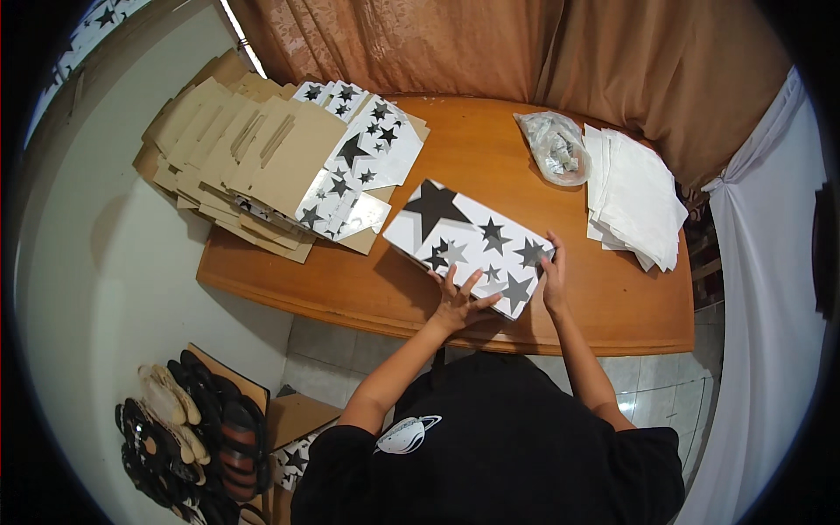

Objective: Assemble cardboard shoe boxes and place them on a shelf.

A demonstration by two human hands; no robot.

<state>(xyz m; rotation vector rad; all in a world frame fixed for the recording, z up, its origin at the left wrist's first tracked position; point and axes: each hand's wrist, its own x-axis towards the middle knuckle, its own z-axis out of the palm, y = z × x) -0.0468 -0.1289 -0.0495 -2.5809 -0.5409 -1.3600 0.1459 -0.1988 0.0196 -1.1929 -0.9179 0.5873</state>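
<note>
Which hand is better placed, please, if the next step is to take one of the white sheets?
Probably the right hand: it touches the right end of the star-patterned box, nearer the white sheets. The left hand, at the box's near edge, is farther from them.

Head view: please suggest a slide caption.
Two hands on a starry box at a wooden table, stacked cardboard at left.

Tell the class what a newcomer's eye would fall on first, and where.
Probably the starred box, black and grey on white, near the middle of the table, the left hand at its near edge, the right hand at its right end. Next, perhaps, the cardboard stack on the table's left and white sheets on its right.
</note>
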